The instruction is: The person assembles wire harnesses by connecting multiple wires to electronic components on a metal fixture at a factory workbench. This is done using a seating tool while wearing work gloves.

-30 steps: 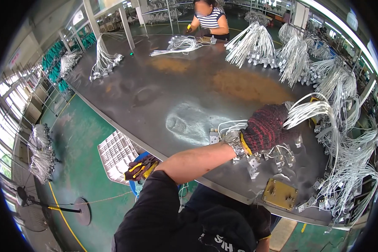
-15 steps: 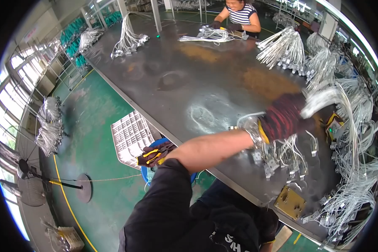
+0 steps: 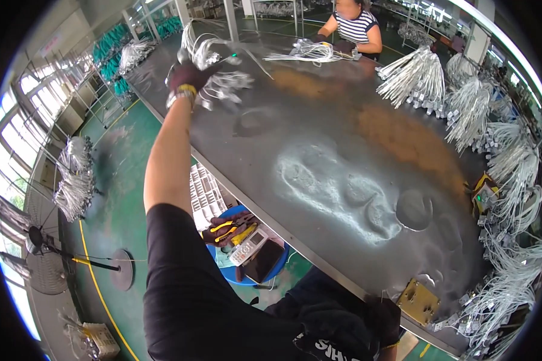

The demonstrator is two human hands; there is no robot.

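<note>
1. One gloved left hand (image 3: pixel 190 78), yours, is at white cables (image 3: pixel 230 82), far-left tabletop (image 3: pixel 331 123); grip unclear.
2. Your right hand (image 3: pixel 384 319) is beside the near edge; opening unclear.
3. Rust-brown patches (image 3: pixel 403 137); green floor (image 3: pixel 111 204).

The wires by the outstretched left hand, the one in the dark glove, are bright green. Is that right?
Not quite: the wires are whitish, not bright green, as the head view shows. They are by the outstretched left hand, which does wear a dark glove.
</note>
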